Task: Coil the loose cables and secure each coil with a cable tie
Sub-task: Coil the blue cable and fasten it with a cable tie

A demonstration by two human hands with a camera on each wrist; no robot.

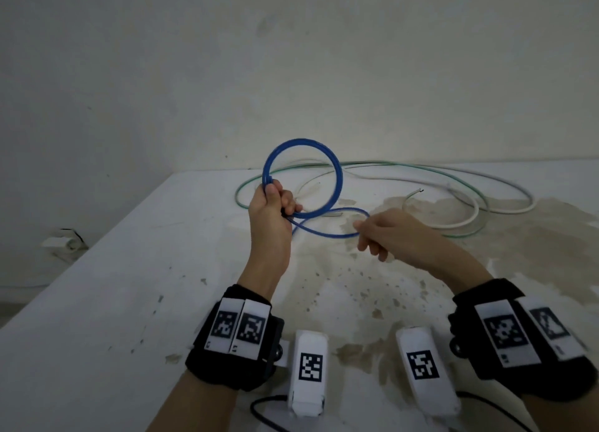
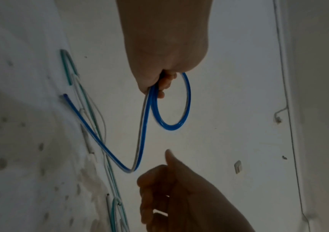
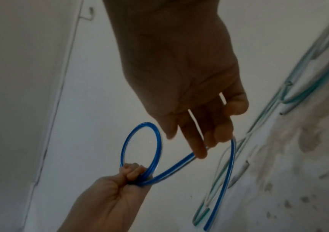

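Left hand: grips loop of thin blue plastic cable.
Right hand: fairly straight fingers touch its loose bend.
Wristband tags: black-and-white square codes.

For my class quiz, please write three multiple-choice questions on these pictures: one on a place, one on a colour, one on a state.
1. Where does the green cable lie? A in a box; B on the table; C on the floor.
2. What colour is the coil? A white; B black; C blue.
3. What is the left hand doing? A gripping the coil; B lying flat; C hanging empty.
Answers: 1 B, it rests there, beyond the coil; 2 C, its ring is plainly blue; 3 A, its fingers curl round the ring.
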